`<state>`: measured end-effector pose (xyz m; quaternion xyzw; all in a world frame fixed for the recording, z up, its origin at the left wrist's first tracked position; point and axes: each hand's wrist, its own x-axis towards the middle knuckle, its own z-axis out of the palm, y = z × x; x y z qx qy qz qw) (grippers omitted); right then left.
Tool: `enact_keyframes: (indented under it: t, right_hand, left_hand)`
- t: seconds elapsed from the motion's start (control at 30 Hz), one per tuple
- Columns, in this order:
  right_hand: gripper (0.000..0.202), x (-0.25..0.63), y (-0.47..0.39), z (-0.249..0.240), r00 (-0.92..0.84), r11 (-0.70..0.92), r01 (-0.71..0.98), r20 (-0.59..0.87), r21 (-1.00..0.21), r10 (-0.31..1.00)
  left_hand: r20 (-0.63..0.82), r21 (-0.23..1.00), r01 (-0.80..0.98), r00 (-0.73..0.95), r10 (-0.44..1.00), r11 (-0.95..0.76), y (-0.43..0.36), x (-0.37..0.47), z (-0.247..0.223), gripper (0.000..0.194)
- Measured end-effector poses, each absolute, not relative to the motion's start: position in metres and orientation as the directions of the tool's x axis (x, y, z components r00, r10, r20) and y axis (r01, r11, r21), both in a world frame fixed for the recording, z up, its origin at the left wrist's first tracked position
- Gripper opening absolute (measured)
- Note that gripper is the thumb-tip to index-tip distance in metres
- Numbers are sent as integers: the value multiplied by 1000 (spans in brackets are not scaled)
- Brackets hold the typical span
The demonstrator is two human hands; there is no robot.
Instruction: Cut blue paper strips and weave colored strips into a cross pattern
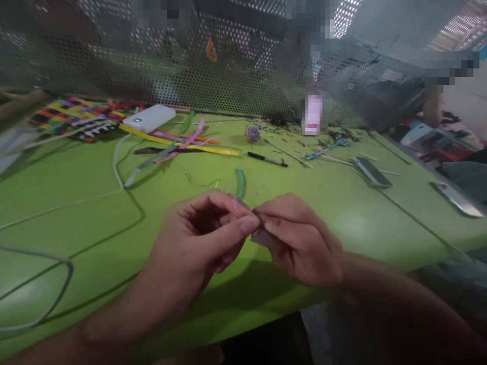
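My left hand (205, 233) is closed in a pinch, thumb against index finger, above the near part of the green table. A thin pale-blue strand (235, 204) loops over its index fingertip into the pinch. Just beyond those fingers, a short teal strip (241, 180) stands out over the table; where its lower end goes is hidden. My right hand (300, 238) is closed too, its fingertips meeting the left ones. Beneath its fingers shows a small flat greyish piece (262, 237), mostly covered, whose kind I cannot make out.
On the green table (342, 218) lie a black pen (267, 159), a beaded-looking ball (252, 133), crossed coloured strips (182, 144) and a white device (150, 118) with a cable. A colourful woven piece (76, 117) lies far left, phones (372, 171) right. A perforated metal screen (236, 76) stands behind.
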<state>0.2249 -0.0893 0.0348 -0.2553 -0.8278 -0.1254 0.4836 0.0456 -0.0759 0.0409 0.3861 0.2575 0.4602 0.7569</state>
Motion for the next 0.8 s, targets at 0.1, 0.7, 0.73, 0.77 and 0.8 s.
enact_keyframes:
  t: [0.1,0.7,0.73,0.77,0.8]
  right_hand:
    - [17,226,-91,36,-409,839,536,840,-96,357]
    - [6,227,-93,40,-415,799,578,784,-164,461]
    - [6,227,-93,41,-421,800,576,779,-167,465]
    - [6,228,-93,43,-435,801,572,764,-174,477]
    - [6,228,-94,44,-447,801,569,748,-185,491]
  left_hand:
    - [-36,826,-495,431,902,270,-76,45,40,15]
    - [7,873,-446,412,911,196,-75,42,41,13]
    - [7,873,-448,409,912,194,-75,42,41,13]
    - [3,872,-447,410,912,198,-75,42,41,14]
    - [0,872,-447,410,912,201,-75,42,41,14]
